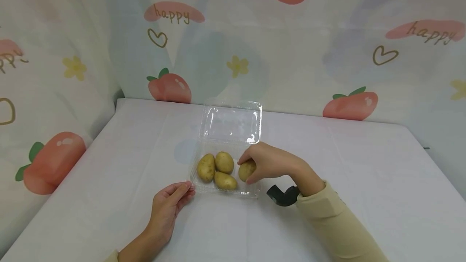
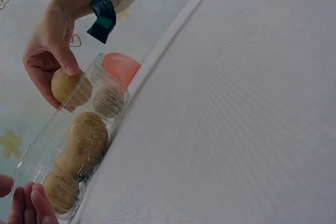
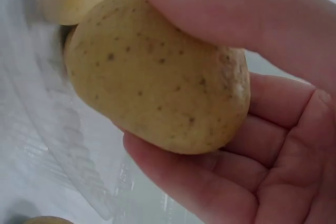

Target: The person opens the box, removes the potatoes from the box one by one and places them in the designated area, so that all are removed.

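R hand (image 1: 273, 161): thumb & fingers clamped on held potato (image 1: 247, 171).
Held potato: at R side of clear plastic tray (image 1: 251, 193), can't tell if touching base.
L hand (image 1: 168, 207): thumb & fingertips tog., pinching tray's near L corner.
Other spuds: L potato (image 1: 206, 167), far potato (image 1: 224, 162), near potato (image 1: 225, 181), grouped tog. in tray's L/mid part.
Lid (image 1: 233, 122): clear, open, far side of tray.
R wrist: dk device (image 1: 282, 196) just nr sleeve (image 1: 324, 203).
Table (image 1: 346, 157): wht cloth, under tray.

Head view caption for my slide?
Right hand grips one potato, three more showing in an open clear container, left hand pinching its corner.
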`<state>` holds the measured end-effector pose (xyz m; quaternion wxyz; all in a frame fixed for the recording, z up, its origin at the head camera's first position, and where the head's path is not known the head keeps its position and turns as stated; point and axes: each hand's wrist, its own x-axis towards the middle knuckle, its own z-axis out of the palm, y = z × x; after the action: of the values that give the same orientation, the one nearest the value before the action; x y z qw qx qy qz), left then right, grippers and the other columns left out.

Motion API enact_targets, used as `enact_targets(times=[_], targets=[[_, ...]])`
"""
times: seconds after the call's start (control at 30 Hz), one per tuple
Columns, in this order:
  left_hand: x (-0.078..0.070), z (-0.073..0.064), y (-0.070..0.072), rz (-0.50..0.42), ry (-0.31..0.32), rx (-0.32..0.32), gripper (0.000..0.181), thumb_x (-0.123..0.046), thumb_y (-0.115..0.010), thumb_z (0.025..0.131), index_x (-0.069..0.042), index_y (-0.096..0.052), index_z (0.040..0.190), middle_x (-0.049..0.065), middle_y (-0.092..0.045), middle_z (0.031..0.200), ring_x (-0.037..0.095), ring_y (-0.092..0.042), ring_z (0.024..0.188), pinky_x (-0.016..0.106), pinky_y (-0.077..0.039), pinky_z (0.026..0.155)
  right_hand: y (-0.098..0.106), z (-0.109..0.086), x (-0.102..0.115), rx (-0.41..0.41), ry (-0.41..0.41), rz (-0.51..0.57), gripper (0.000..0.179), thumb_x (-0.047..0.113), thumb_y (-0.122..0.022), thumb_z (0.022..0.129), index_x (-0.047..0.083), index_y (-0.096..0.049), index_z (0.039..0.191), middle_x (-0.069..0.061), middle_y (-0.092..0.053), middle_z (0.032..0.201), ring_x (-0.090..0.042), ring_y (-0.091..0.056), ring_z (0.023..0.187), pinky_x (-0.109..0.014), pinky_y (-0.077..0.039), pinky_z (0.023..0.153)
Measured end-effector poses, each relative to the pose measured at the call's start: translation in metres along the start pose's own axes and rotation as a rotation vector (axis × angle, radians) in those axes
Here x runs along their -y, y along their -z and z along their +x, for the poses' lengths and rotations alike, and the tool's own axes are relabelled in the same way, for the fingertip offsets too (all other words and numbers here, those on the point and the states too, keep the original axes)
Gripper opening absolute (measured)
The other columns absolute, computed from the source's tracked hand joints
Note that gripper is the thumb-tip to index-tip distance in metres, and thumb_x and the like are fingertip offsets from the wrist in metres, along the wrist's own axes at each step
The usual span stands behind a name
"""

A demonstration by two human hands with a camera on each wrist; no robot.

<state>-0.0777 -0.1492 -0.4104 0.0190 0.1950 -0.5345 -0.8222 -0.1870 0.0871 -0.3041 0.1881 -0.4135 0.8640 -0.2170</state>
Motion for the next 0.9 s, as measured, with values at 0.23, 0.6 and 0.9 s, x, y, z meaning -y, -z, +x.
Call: enact_targets(times=[0.23,0.6,0.9], targets=[[-0.001,0.0,0.0,0.015,-0.01,0.007,0.017,-0.003,-0.062,0.086,0.009,-0.061,0.097,0.009,-0.066,0.084,0.016,-0.064,0.077,0.025,-0.053,0.075,0.007,-0.007,-0.004,-0.015,0.046,0.023,0.031,0.007,-0.078,0.068,-0.001,-0.068,0.097,0.005,-0.06,0.08,-0.007,-0.051,0.067,-0.022,-0.048,0.059],[0.001,0.001,0.001,0.009,-0.02,0.01,0.015,-0.005,-0.063,0.086,0.007,-0.062,0.094,0.01,-0.065,0.085,0.017,-0.064,0.079,0.028,-0.053,0.077,0.015,-0.016,-0.009,-0.042,0.04,0.054,0.029,0.009,-0.078,0.071,0.002,-0.068,0.097,0.005,-0.061,0.08,-0.009,-0.052,0.069,-0.023,-0.049,0.06],[0.002,0.002,0.0,-0.003,-0.023,0.01,0.015,-0.005,-0.064,0.085,0.007,-0.062,0.093,0.011,-0.065,0.085,0.018,-0.064,0.08,0.029,-0.053,0.078,0.025,-0.028,-0.017,-0.079,0.003,0.068,0.028,0.007,-0.077,0.07,0.002,-0.068,0.096,0.005,-0.06,0.077,-0.012,-0.052,0.068,-0.024,-0.048,0.059]])
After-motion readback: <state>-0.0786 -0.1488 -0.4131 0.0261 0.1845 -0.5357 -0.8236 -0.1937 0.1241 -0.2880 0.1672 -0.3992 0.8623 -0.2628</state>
